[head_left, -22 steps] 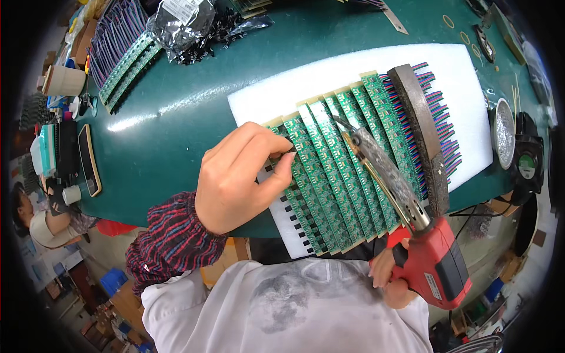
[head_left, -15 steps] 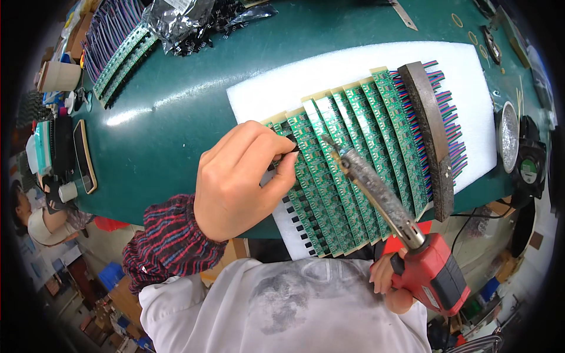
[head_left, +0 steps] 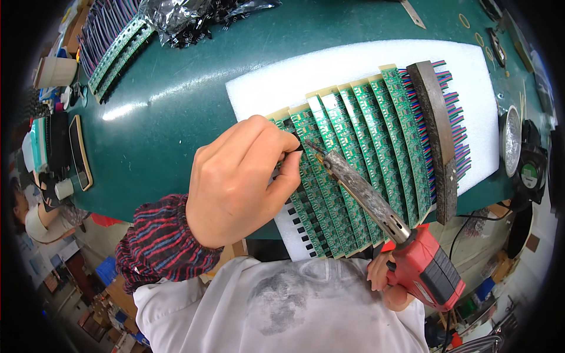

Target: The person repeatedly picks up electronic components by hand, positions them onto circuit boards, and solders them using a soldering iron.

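the left side: near nine o'clock, a second person point(head_left: 50, 228) is half lost in the dark rim. the left hand point(head_left: 238, 182) has thumb and forefinger pinched together on a small black piece point(head_left: 298, 150), mostly covered, at the left end of the green circuit boards point(head_left: 359, 159), right of centre toward three o'clock. a soldering iron point(head_left: 368, 191) points between ten and eleven, its tip hard to make out. the right hand point(head_left: 379, 273), between four and five, curls round the red handle, which hides part of it. white foam point(head_left: 259, 91) lies on the green counter point(head_left: 153, 153); a blue box point(head_left: 106, 269) stands at eight, a dark fan point(head_left: 531, 175) at three.
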Tool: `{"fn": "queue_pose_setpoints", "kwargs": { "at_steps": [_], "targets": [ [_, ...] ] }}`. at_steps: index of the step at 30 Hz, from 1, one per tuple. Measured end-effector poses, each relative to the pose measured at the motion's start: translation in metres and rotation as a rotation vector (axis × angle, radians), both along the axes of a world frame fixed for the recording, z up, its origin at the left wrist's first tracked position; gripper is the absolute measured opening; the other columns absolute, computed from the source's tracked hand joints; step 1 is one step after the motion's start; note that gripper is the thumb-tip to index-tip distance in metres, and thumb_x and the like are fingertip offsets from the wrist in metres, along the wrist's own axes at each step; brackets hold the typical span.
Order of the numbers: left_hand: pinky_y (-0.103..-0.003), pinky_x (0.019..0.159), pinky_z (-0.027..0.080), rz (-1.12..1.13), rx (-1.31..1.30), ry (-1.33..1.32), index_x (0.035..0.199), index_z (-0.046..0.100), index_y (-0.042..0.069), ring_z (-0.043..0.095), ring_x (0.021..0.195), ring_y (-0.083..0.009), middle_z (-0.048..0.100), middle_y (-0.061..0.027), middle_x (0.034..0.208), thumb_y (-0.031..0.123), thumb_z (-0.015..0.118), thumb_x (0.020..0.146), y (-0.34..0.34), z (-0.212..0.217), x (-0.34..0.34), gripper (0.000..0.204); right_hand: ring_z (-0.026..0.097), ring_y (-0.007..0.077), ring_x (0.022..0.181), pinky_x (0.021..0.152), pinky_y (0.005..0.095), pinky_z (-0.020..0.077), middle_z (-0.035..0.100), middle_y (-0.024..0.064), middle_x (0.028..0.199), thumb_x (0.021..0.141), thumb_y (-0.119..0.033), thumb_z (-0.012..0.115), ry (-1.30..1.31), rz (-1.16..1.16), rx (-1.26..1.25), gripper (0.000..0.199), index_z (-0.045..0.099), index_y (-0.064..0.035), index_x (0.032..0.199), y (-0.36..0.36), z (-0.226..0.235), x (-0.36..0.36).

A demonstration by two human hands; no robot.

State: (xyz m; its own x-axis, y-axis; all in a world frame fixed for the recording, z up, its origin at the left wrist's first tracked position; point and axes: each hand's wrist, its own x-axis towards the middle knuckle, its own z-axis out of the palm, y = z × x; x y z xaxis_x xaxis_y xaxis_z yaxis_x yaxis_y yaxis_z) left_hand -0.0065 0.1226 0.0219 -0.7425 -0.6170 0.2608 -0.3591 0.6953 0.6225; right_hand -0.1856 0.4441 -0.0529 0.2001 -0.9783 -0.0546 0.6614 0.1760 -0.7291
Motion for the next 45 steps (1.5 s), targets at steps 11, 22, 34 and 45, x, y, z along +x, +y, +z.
{"fn": "queue_pose_setpoints", "kwargs": {
  "at_steps": [11, 22, 34, 45],
  "targets": [
    [-0.023, 0.048, 0.039, 0.004, -0.007, -0.026, 0.08, 0.063, 0.001, 0.049, 0.053, -0.0099, 0.056, -0.0039, 0.069, -0.01, 0.069, 0.067, 0.0, 0.001, -0.001, 0.018, 0.052, 0.0057, 0.054, 0.048, 0.0274, 0.0383, 0.058, -0.0017, 0.061, 0.059, -0.016, 0.091, 0.59, -0.148, 0.394, 0.038, 0.06, -0.0006, 0.071, -0.035, 0.059, 0.014],
    [-0.023, 0.05, 0.041, -0.022, 0.007, -0.032, 0.081, 0.063, 0.0, 0.051, 0.056, -0.0101, 0.06, -0.0049, 0.073, -0.01, 0.069, 0.068, -0.002, 0.002, 0.0, 0.018, 0.053, 0.0112, 0.055, 0.054, 0.0271, 0.0428, 0.056, 0.0004, 0.064, 0.062, 0.006, 0.064, 0.482, -0.307, 0.49, 0.017, 0.052, -0.0049, 0.067, -0.027, 0.055, 0.025],
    [-0.023, 0.05, 0.041, -0.016, 0.011, -0.029, 0.081, 0.064, 0.0, 0.052, 0.055, -0.0098, 0.06, -0.0045, 0.072, -0.009, 0.069, 0.068, -0.002, 0.002, 0.0, 0.017, 0.055, 0.0217, 0.055, 0.062, 0.0359, 0.052, 0.056, 0.0061, 0.065, 0.063, 0.004, 0.041, 0.438, -0.002, 0.456, 0.013, 0.051, -0.0046, 0.065, -0.016, 0.053, 0.007],
    [-0.023, 0.049, 0.043, -0.018, -0.001, -0.02, 0.079, 0.063, 0.0, 0.054, 0.055, -0.0107, 0.061, -0.005, 0.072, -0.01, 0.07, 0.068, -0.001, 0.003, -0.001, 0.017, 0.05, 0.0172, 0.045, 0.053, 0.0339, 0.0474, 0.052, 0.0024, 0.056, 0.092, -0.041, 0.059, 0.496, -0.427, -0.122, 0.05, 0.047, 0.0055, 0.108, -0.03, 0.029, 0.031]
  ]
}}
